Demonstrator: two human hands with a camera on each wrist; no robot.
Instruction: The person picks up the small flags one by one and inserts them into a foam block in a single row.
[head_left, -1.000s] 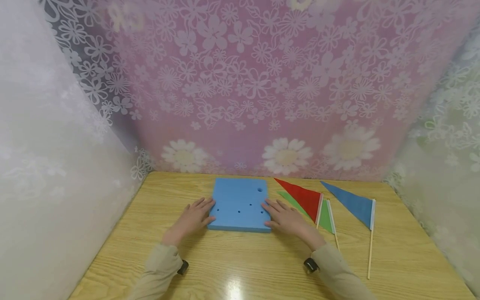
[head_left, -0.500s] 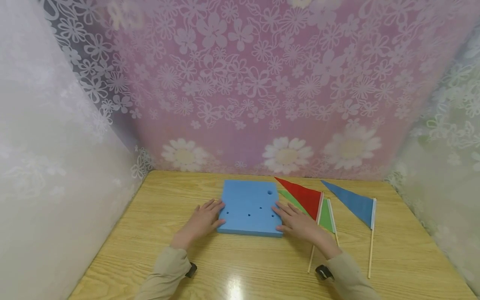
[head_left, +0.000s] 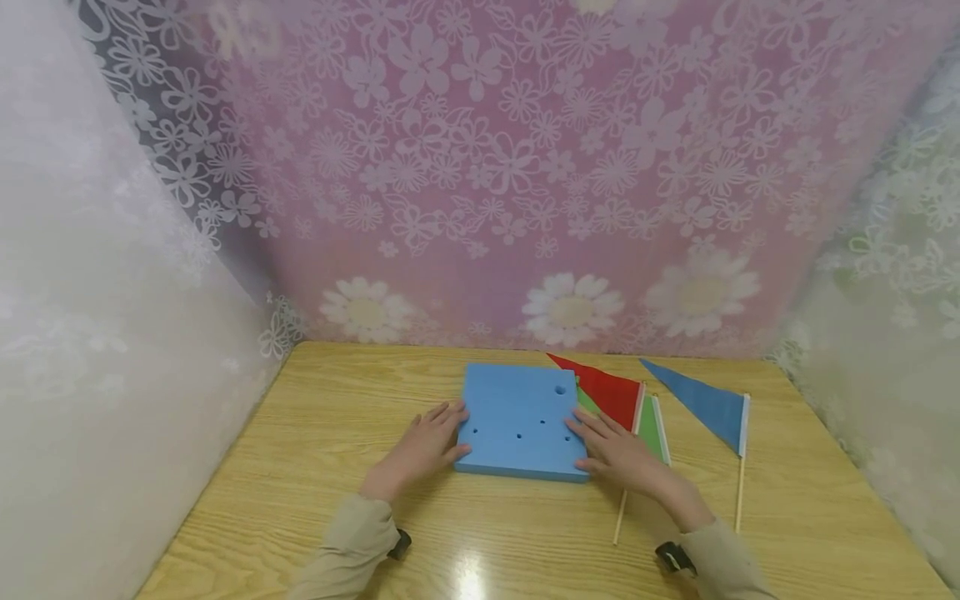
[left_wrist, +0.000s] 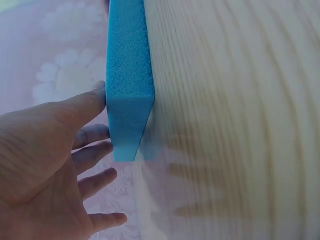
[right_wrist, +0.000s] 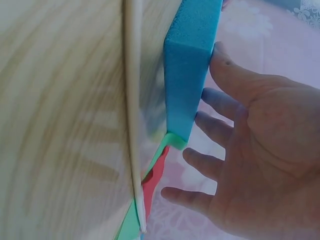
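Note:
A flat blue foam block [head_left: 510, 400] with several small holes lies on the table between both hands. My left hand [head_left: 423, 448] touches its left edge with fingers extended. On the opposite edge my right hand [head_left: 621, 454] rests its fingertips, also extended. The left wrist view shows the thumb and some fingers against the foam's corner, with the others spread free. In the right wrist view, a green flag [right_wrist: 172, 141] bunches up at the block's side near the right fingers. A red flag [head_left: 609, 397] lies over part of that green one; the right hand partly covers their sticks.
A blue pennant flag [head_left: 708, 412] on a wooden stick lies farther right. The wooden table [head_left: 300, 467] meets a pink floral backdrop [head_left: 480, 208] at the back, with pale patterned sheets on both sides.
Both hands and the foam block have slid right and slightly nearer across the table. The block's right edge now overlaps the green flag's tip area. The blue flag stays put.

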